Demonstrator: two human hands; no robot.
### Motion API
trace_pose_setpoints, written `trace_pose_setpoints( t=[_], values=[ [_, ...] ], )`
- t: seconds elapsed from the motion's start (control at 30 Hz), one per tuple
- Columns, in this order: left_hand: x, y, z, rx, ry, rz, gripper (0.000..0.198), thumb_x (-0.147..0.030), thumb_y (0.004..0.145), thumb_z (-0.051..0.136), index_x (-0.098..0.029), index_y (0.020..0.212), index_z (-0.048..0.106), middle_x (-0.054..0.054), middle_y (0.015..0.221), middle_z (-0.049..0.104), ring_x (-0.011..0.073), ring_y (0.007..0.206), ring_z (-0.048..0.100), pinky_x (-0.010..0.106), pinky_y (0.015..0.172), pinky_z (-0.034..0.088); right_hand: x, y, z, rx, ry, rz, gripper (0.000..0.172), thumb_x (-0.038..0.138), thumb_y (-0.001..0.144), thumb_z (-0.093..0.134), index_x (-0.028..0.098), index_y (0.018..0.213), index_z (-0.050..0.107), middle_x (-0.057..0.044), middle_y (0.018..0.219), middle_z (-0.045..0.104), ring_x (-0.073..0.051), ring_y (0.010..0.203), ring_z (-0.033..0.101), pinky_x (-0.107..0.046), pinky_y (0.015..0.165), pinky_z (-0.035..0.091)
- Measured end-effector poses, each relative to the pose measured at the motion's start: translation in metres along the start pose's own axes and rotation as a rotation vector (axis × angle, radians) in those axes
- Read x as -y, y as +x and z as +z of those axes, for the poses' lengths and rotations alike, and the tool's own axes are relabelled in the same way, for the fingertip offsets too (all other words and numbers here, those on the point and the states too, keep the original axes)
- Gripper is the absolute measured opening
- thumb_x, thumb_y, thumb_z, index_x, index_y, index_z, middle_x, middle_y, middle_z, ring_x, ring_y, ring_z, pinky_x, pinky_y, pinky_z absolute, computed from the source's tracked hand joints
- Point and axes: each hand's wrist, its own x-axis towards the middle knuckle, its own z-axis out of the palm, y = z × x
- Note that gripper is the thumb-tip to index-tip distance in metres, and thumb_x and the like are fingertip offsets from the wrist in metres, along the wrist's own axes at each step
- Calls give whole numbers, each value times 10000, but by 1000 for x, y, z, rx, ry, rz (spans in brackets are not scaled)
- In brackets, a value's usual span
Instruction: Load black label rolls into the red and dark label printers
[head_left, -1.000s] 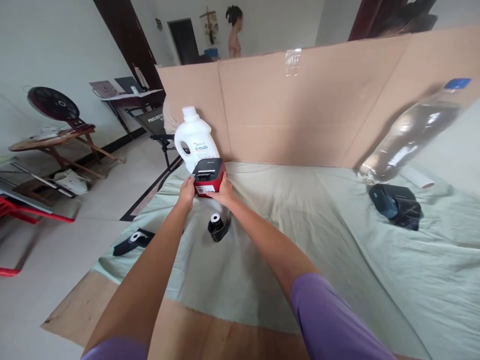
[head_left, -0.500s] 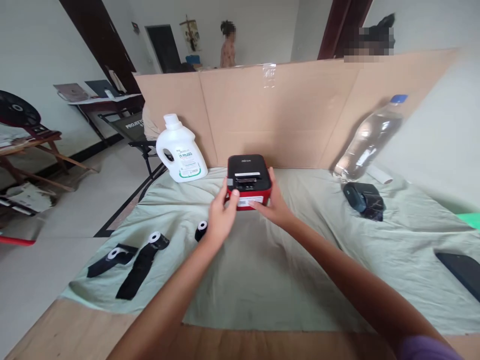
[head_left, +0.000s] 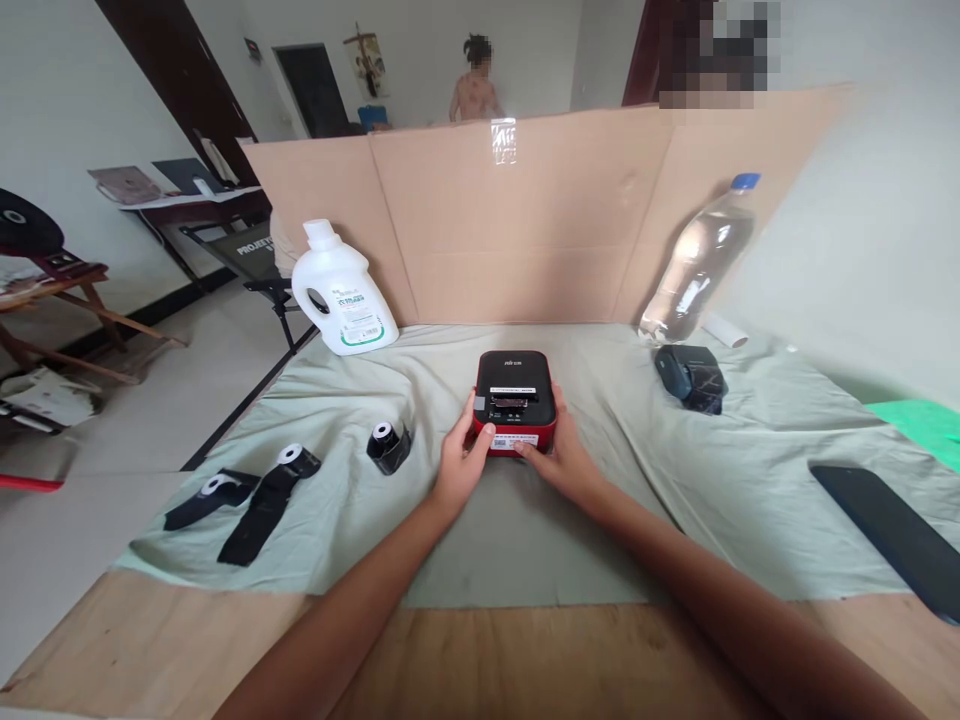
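Observation:
A small black-topped printer with red sides sits between my hands, at or just above the green cloth. A slot crosses its top and a white label is on its front. My left hand grips its left side, thumb on the front corner. On the right side my right hand is closed round it, thumb on the front label. Left of my hands stands a black roll with a white core. Two more black rolls lie farther left, a partly unrolled one and another.
A cardboard panel stands behind the cloth. Before it are a white detergent bottle and a leaning clear bottle. At right lie a dark device, a white tube and a black phone. Two people are beyond the panel.
Both hands have brought the printer down and nearer to me, away from the cardboard panel. My view has shifted a little. The person in the background has turned.

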Motion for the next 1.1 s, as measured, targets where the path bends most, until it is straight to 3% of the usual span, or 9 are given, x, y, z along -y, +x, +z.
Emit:
trace_pose_setpoints(
  t=[0.2,0.37,0.67,0.9,1.1],
  values=[
    [3,-1,2,-1,-34,-9,619,-470,959,529,-234,1521,424,61,1564,441,229,1455,403,382,1230,302,1,-2,-1,-17,-17,-9,1007,494,834,674,237,1601,75,-174,1548,400,-374,1350,468,-593,1081,426],
    [4,0,4,1,-26,-23,619,-482,959,515,-242,1522,423,51,1563,442,222,1464,389,374,1230,305,-2,-2,0,-19,-22,3,1037,488,829,680,238,1607,42,-176,1526,436,-374,1286,525,-592,1038,460],
    [6,-1,2,-5,33,-21,627,-520,968,475,-217,1515,435,55,1562,443,226,1454,405,350,1221,320,-9,-2,-1,-34,-64,-53,1015,511,846,668,243,1611,58,-159,1511,444,-357,1287,501,-559,1065,441],
    [7,-4,1,2,13,-51,615,-484,968,490,-228,1523,423,52,1564,440,227,1449,412,365,1219,325,-7,-3,-7,-39,-101,-32,980,499,847,656,234,1616,107,-129,1207,631,-330,1041,586,-528,926,525],
    [11,-6,2,28,0,-57,636,-423,977,505,-263,1566,326,21,1620,343,210,1499,320,362,1251,265,-9,-4,-5,-18,-125,-32,1014,478,869,637,215,1620,8,-157,1349,564,-341,1130,545,-534,965,509]
  ],
)
